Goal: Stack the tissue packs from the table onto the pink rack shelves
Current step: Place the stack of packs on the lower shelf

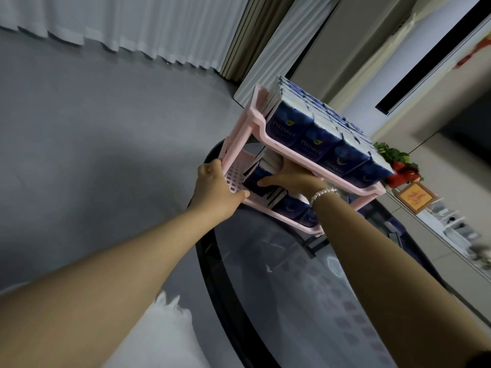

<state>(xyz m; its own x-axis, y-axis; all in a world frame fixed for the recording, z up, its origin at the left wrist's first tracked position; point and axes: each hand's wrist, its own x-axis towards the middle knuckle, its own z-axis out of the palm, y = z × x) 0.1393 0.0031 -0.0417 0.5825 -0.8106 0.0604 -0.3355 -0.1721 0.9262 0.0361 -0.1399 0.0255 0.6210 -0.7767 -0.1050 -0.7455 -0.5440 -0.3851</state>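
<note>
Pink rack (265, 152) sits on the glass table (305, 301), top shelf full. Your left hand (215, 187) grips its side panel; keep bracing. Your right hand (289, 176), fingers extended, presses a tissue pack (255, 173) into the middle shelf; seat it flush against its neighbours.

Printed matter visible to you: the dark blue tissue packs (329, 152) on the upper shelf, above your right-hand fingers (268, 180), each carry a line of pale lettering beneath a small yellow emblem; the blur leaves the word unreadable. The packs just beyond and below those fingers show only a crescent mark. Far to the right of your fingers, a framed orange sign (415, 198) bears red characters, too blurred to read.
</note>
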